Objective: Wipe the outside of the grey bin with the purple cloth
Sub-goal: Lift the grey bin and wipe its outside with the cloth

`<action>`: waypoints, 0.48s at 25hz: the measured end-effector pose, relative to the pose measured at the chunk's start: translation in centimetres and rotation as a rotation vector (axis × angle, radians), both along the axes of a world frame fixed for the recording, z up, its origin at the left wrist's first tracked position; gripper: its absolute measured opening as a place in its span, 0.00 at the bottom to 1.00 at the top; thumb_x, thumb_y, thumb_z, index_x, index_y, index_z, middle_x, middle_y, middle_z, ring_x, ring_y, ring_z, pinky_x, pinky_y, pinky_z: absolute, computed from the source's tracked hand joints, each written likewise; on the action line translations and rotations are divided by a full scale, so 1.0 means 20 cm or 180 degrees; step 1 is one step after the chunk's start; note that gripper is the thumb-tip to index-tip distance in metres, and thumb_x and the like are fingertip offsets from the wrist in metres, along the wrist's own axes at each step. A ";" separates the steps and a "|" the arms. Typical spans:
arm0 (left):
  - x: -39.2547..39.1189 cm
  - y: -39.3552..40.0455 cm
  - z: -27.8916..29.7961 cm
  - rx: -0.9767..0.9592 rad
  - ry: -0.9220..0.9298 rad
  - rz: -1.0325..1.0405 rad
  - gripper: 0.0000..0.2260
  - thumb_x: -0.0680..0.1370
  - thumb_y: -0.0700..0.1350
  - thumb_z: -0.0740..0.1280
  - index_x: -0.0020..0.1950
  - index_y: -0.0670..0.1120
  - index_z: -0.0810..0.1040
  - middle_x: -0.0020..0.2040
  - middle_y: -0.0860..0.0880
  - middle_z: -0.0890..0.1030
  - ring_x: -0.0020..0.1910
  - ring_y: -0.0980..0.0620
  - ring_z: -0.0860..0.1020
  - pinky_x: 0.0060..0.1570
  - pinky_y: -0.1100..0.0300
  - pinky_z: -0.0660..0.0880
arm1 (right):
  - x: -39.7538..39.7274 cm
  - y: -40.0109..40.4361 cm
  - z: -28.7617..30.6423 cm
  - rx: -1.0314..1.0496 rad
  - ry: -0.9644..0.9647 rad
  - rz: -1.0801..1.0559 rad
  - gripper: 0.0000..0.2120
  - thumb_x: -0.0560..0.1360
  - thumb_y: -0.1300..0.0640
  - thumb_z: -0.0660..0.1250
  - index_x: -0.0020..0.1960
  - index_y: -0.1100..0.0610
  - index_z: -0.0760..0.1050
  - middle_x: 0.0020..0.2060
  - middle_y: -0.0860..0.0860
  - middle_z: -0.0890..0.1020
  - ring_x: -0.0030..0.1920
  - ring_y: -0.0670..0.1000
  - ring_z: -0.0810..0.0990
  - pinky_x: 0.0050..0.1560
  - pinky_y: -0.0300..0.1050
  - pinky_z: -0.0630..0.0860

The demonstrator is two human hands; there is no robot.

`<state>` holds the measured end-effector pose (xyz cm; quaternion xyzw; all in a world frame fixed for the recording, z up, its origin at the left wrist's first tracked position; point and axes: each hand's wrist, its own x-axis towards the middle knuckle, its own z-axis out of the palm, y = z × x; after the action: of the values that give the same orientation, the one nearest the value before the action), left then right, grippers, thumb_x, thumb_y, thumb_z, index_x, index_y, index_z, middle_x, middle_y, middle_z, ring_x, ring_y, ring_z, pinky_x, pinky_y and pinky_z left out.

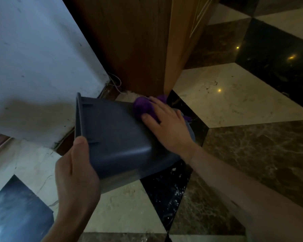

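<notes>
Grey bin [115, 135] lies tipped on its side above the patterned marble floor [234, 102], its rim turned toward the white wall [33, 67] on the left and its base end pointing to the right, so that one broad outer side faces up toward the camera. Whether it rests on the floor or is held slightly off it cannot be told. The left hand [75, 175] grips the bin at the near corner of the rim, thumb laid on the upper outer face just beside the rim's flange and the remaining fingers hidden underneath. The right hand [166, 124] presses down flat on the far part of that same upper face, fingers spread, with the purple cloth [143, 108] bunched beneath the fingertips; the thumb touches the bin's surface just at the cloth's near edge. A bit of purple fabric also shows past the fingers at the far side and another scrap near the wrist side, at the bin's right edge. Behind the bin stands a brown wooden cabinet [133, 46] whose corner meets the floor close to the cloth. The floor tiles are cream, black and brown marble, and small lights glint on the dark ones at the upper right.
</notes>
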<state>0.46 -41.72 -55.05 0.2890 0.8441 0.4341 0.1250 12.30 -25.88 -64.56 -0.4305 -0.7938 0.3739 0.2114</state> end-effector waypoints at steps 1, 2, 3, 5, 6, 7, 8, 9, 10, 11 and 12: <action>-0.02 -0.01 -0.01 -0.0047 -0.0038 0.0002 0.30 0.80 0.59 0.52 0.37 0.34 0.74 0.33 0.47 0.78 0.21 0.61 0.72 0.25 0.59 0.67 | 0.03 0.05 -0.05 -0.0097 -0.0101 -0.0153 0.25 0.79 0.34 0.50 0.74 0.39 0.63 0.76 0.42 0.66 0.75 0.51 0.64 0.74 0.66 0.53; -0.04 -0.02 -0.01 -0.0073 -0.0068 0.0016 0.30 0.80 0.59 0.51 0.38 0.33 0.74 0.35 0.45 0.77 0.21 0.61 0.71 0.25 0.60 0.67 | 0.06 0.09 -0.09 -0.0235 -0.0096 -0.0298 0.24 0.79 0.34 0.51 0.72 0.40 0.66 0.73 0.43 0.70 0.72 0.51 0.68 0.72 0.65 0.59; -0.06 -0.03 -0.02 -0.0084 -0.0127 0.0021 0.29 0.80 0.59 0.51 0.40 0.34 0.75 0.35 0.44 0.77 0.22 0.61 0.72 0.25 0.61 0.67 | 0.11 0.13 -0.13 -0.0402 -0.0011 -0.0446 0.23 0.79 0.35 0.52 0.69 0.42 0.69 0.69 0.46 0.73 0.67 0.52 0.73 0.68 0.62 0.66; -0.06 -0.02 0.01 -0.0073 -0.0383 -0.0051 0.25 0.78 0.60 0.51 0.43 0.44 0.80 0.37 0.47 0.81 0.27 0.62 0.75 0.30 0.58 0.70 | 0.20 0.16 -0.20 -0.0710 0.0226 -0.0771 0.20 0.79 0.36 0.54 0.63 0.45 0.72 0.60 0.49 0.78 0.56 0.51 0.77 0.54 0.52 0.72; -0.07 0.00 0.05 -0.0081 -0.0528 -0.0128 0.21 0.77 0.60 0.51 0.45 0.52 0.81 0.38 0.51 0.83 0.31 0.61 0.78 0.32 0.56 0.71 | 0.23 0.15 -0.22 -0.0781 0.0269 -0.0917 0.19 0.78 0.35 0.54 0.60 0.45 0.72 0.56 0.50 0.79 0.52 0.51 0.78 0.50 0.51 0.73; -0.09 0.03 0.08 -0.0110 -0.0669 -0.0164 0.18 0.77 0.57 0.52 0.47 0.60 0.81 0.40 0.55 0.84 0.35 0.59 0.80 0.34 0.55 0.71 | 0.25 0.15 -0.24 -0.0786 0.0260 -0.1013 0.19 0.78 0.35 0.54 0.58 0.45 0.72 0.51 0.50 0.80 0.50 0.52 0.79 0.48 0.51 0.75; -0.13 0.07 0.12 -0.0151 -0.0890 -0.0143 0.17 0.77 0.53 0.52 0.49 0.66 0.80 0.41 0.56 0.84 0.38 0.55 0.81 0.34 0.55 0.72 | 0.26 0.14 -0.25 -0.0775 0.0235 -0.1051 0.20 0.78 0.34 0.54 0.58 0.46 0.72 0.49 0.50 0.80 0.49 0.52 0.80 0.49 0.53 0.76; -0.19 0.13 0.15 -0.0217 -0.1113 -0.0058 0.19 0.77 0.48 0.53 0.52 0.69 0.78 0.42 0.56 0.84 0.38 0.50 0.81 0.33 0.55 0.73 | 0.26 0.13 -0.25 -0.0781 0.0232 -0.1043 0.20 0.78 0.34 0.54 0.58 0.46 0.72 0.48 0.49 0.81 0.49 0.52 0.80 0.51 0.54 0.77; -0.26 0.19 0.19 -0.0334 -0.1300 -0.0026 0.19 0.76 0.45 0.55 0.55 0.66 0.77 0.45 0.51 0.83 0.36 0.46 0.80 0.33 0.56 0.74 | 0.26 0.13 -0.25 -0.0808 0.0260 -0.1031 0.20 0.78 0.34 0.54 0.60 0.45 0.72 0.49 0.49 0.81 0.49 0.52 0.80 0.53 0.56 0.77; -0.32 0.27 0.23 -0.0475 -0.1405 -0.0073 0.14 0.75 0.46 0.57 0.55 0.60 0.76 0.45 0.47 0.80 0.34 0.45 0.78 0.32 0.56 0.74 | 0.26 0.13 -0.25 -0.0854 0.0323 -0.1019 0.20 0.78 0.34 0.54 0.61 0.44 0.72 0.50 0.49 0.81 0.50 0.52 0.80 0.55 0.57 0.77; -0.37 0.34 0.28 -0.0671 -0.1472 -0.0132 0.09 0.74 0.50 0.59 0.52 0.55 0.75 0.44 0.44 0.78 0.32 0.45 0.76 0.32 0.56 0.73 | 0.26 0.13 -0.25 -0.0885 0.0378 -0.0983 0.19 0.78 0.34 0.54 0.61 0.44 0.72 0.51 0.49 0.81 0.52 0.52 0.80 0.57 0.57 0.76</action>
<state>-6.91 -34.91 -49.49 0.1845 0.8275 0.3956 0.3530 17.60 -23.32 -69.53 -0.5493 -0.6454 0.4677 0.2511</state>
